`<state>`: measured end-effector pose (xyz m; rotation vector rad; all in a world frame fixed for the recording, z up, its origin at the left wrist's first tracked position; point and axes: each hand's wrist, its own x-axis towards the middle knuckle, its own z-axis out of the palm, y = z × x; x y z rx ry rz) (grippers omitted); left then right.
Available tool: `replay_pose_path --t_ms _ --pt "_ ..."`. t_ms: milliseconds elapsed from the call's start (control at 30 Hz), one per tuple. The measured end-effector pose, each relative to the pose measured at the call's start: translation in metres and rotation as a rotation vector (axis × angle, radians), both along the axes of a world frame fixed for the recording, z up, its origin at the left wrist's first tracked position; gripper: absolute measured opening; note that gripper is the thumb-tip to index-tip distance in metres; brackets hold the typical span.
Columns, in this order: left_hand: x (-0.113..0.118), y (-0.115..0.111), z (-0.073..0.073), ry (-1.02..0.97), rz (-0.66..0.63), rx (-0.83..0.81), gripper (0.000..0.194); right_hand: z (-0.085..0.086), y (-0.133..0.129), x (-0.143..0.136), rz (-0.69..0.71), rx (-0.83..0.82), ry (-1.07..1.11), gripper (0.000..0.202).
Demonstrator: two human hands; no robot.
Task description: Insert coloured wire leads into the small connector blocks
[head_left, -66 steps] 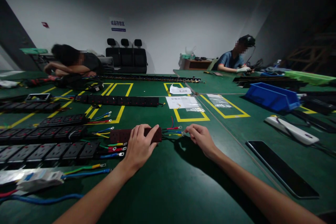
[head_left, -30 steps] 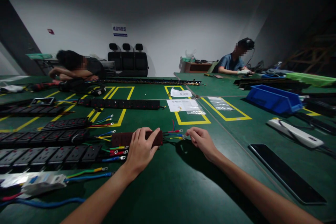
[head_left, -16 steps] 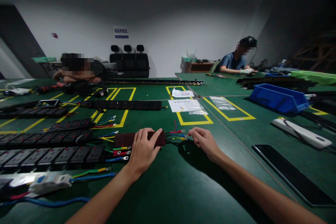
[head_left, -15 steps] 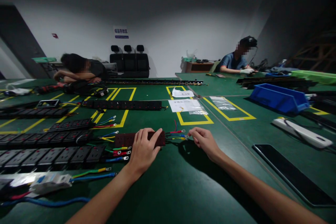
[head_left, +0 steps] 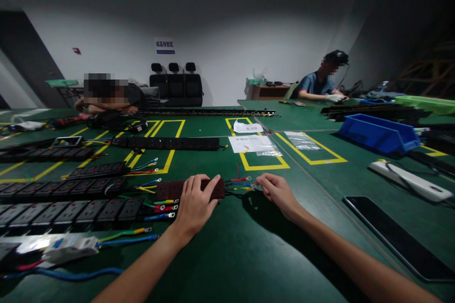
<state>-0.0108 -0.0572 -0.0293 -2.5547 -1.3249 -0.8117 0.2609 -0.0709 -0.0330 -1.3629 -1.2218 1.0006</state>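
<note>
A short dark red socket strip [head_left: 168, 190] lies on the green table in front of me. Over its right half rests my left hand [head_left: 196, 201], fingers across the top and thumb along the near right end, gripping it. Red, blue and yellow-green wires with ring terminals [head_left: 249, 179] come out of the strip's right end. At the tips of these wires my right hand [head_left: 275, 191] is closed in a pinch on a ring terminal [head_left: 253, 187], apparently the blue wire's; the fingertips partly hide it.
Several black socket strips [head_left: 67, 213] with lugged wires fill the left side. A phone [head_left: 394, 236], a white power strip [head_left: 410, 180] and a blue bin [head_left: 378, 133] are at right. Paper sheets [head_left: 245, 144] lie ahead. Two other people [head_left: 316, 84] sit across the table.
Both hands keep the same hold on the strip and the wire end. The whole view has shifted very slightly.
</note>
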Motion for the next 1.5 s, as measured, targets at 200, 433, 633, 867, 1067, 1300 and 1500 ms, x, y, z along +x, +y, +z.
replay_pose_path --t_ms 200,433,633,867,1067,1300,1500 --pt "-0.0008 0.0002 -0.0006 -0.003 -0.001 0.002 0.071 -0.0001 0.0003 0.0000 -0.002 -0.008 -0.006 0.042" --pt "-0.0011 0.0016 -0.0027 -0.015 -0.002 0.012 0.068 0.0005 0.0002 -0.0008 -0.002 0.004 -0.014 0.040" --pt "-0.0013 0.0019 -0.0016 -0.009 -0.010 0.019 0.070 0.0010 0.0005 -0.0005 0.011 0.026 -0.018 0.038" --pt "-0.0010 0.0020 -0.0009 0.022 -0.003 0.014 0.073 0.0022 0.0000 -0.0008 0.027 0.043 -0.056 0.037" --pt "-0.0007 0.0014 0.0002 0.030 -0.002 0.018 0.072 0.0042 -0.0031 -0.0007 0.071 0.045 -0.074 0.037" --pt "-0.0003 0.0025 -0.0017 0.028 0.008 0.016 0.073 0.0039 -0.0057 0.0016 0.171 0.022 0.064 0.039" --pt "-0.0007 0.0021 -0.0009 0.024 0.001 0.008 0.073 -0.0008 -0.0023 0.0025 0.087 0.027 0.127 0.037"
